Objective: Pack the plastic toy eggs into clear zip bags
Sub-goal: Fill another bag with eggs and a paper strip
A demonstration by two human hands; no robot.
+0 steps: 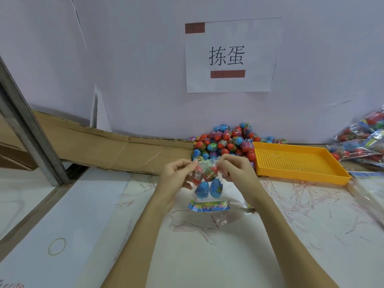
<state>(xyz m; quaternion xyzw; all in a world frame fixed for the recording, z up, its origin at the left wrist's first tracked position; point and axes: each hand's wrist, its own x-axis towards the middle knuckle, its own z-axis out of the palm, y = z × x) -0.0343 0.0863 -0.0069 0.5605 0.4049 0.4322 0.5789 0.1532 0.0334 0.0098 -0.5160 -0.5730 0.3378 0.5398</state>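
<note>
While both my left hand (180, 171) and right hand (232, 168) pinch the bag (204, 183) mouth, an unsealed zip may spill its four eggs (207, 181).

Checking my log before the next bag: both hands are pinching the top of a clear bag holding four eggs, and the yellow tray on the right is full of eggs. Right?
Not quite. The head view shows the yellow tray holding no eggs. The rest stands: left hand and right hand pinch the top of the clear bag with four eggs inside.

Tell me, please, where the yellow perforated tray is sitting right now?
In the head view, the yellow perforated tray lies on the table right of centre, beside the pile of toy eggs and left of the packed bags.
</note>
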